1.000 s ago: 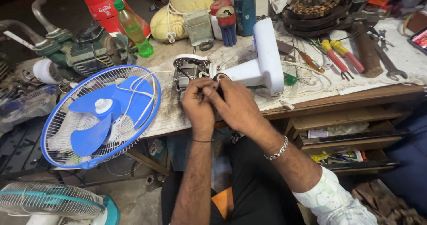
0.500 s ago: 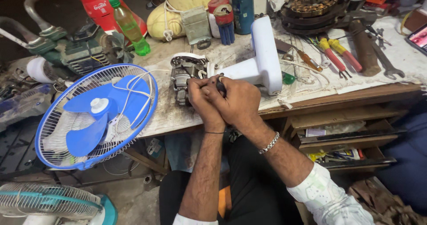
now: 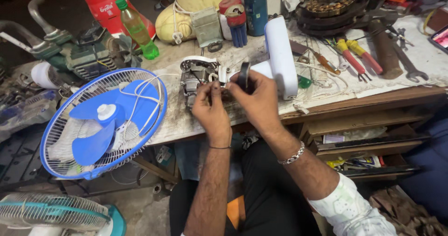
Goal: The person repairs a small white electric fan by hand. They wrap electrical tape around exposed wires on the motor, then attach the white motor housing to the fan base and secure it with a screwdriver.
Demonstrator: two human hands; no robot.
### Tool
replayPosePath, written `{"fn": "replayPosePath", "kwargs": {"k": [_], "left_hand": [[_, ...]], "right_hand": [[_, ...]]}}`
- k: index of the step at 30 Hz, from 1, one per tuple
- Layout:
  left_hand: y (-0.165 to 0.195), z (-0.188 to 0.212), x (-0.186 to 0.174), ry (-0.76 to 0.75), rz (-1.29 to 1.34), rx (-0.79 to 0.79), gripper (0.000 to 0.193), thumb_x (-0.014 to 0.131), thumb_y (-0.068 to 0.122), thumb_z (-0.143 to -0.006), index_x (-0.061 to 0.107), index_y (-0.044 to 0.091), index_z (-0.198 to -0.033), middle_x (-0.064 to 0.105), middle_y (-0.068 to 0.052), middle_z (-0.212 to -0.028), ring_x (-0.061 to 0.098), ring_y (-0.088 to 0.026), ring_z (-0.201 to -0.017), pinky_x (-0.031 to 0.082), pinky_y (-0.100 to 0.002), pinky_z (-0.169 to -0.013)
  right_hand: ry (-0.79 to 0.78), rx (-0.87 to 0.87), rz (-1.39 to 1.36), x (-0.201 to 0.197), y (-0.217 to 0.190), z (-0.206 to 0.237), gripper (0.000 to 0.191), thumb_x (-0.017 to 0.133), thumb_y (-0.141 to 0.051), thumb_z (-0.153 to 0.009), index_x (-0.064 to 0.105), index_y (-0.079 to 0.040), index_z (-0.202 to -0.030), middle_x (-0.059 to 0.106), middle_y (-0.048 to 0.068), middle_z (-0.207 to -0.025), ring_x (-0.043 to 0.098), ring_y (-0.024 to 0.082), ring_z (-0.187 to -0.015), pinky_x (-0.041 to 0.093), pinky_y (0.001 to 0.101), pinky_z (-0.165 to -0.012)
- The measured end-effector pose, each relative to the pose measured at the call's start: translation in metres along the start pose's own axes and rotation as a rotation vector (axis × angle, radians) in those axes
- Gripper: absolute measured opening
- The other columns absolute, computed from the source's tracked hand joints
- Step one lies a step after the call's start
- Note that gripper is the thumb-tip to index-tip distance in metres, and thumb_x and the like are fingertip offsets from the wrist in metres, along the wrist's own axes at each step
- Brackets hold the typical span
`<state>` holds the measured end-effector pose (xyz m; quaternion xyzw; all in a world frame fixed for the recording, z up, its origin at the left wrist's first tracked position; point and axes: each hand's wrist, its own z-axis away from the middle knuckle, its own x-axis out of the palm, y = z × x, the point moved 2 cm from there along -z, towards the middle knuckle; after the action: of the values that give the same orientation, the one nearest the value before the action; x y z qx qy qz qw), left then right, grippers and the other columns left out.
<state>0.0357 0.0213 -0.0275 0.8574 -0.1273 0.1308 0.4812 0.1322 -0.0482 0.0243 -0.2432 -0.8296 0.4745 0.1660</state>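
Note:
A bare fan motor (image 3: 195, 75) lies on the dirty workbench (image 3: 177, 119), joined to a white fan stand (image 3: 281, 54). My left hand (image 3: 211, 109) pinches the wires at the motor's neck, fingertips closed. My right hand (image 3: 259, 100) holds a black roll of tape (image 3: 243, 75) upright next to the neck, close to my left fingertips. The blue fan guard with its blue blades (image 3: 105, 121) leans off the bench's left edge, and a white cord runs across it to the motor.
Screwdrivers (image 3: 347, 56), a wrench (image 3: 407, 63) and a wound stator (image 3: 332, 5) lie at the back right. A green bottle (image 3: 137, 28), a red tank (image 3: 109, 5) and cans stand behind. Open drawers (image 3: 364, 142) sit under the bench; another fan (image 3: 51, 215) is on the floor.
My right hand has lifted off the motor's wires and now shows the black tape roll held upright. My left hand stays at the motor's neck.

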Motion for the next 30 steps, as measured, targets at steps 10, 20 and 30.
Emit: {"fn": "replayPosePath", "kwargs": {"k": [10, 20, 30], "left_hand": [[0.018, 0.011, 0.006, -0.065, 0.015, -0.044, 0.021, 0.052, 0.004, -0.106, 0.066, -0.005, -0.12, 0.07, -0.011, -0.117, 0.065, -0.016, -0.11, 0.054, -0.03, -0.099], [0.029, 0.0, -0.006, -0.117, -0.191, 0.145, 0.023, 0.056, -0.001, -0.104, 0.066, -0.004, -0.123, 0.068, -0.014, -0.126, 0.072, -0.02, -0.11, 0.064, -0.029, -0.09], [0.039, 0.01, -0.01, -0.168, -0.459, 0.364, 0.007, 0.064, 0.002, -0.101, 0.066, -0.003, -0.105, 0.067, -0.013, -0.105, 0.069, -0.025, -0.094, 0.057, -0.035, -0.08]], "right_hand": [[-0.003, 0.011, 0.003, 0.004, 0.003, 0.003, 0.013, 0.078, -0.007, -0.089, 0.072, 0.001, -0.096, 0.073, 0.0, -0.083, 0.065, 0.003, -0.076, 0.055, 0.02, -0.067], [-0.039, 0.032, -0.063, -0.017, -0.005, -0.007, 0.017, 0.081, -0.008, -0.088, 0.07, 0.001, -0.097, 0.073, 0.002, -0.086, 0.067, 0.004, -0.078, 0.055, 0.0203, -0.069], [-0.069, 0.03, 0.089, -0.007, 0.005, -0.008, 0.013, 0.081, -0.009, -0.086, 0.074, 0.0, -0.093, 0.074, 0.0, -0.081, 0.064, 0.003, -0.073, 0.054, 0.0218, -0.065]]}}
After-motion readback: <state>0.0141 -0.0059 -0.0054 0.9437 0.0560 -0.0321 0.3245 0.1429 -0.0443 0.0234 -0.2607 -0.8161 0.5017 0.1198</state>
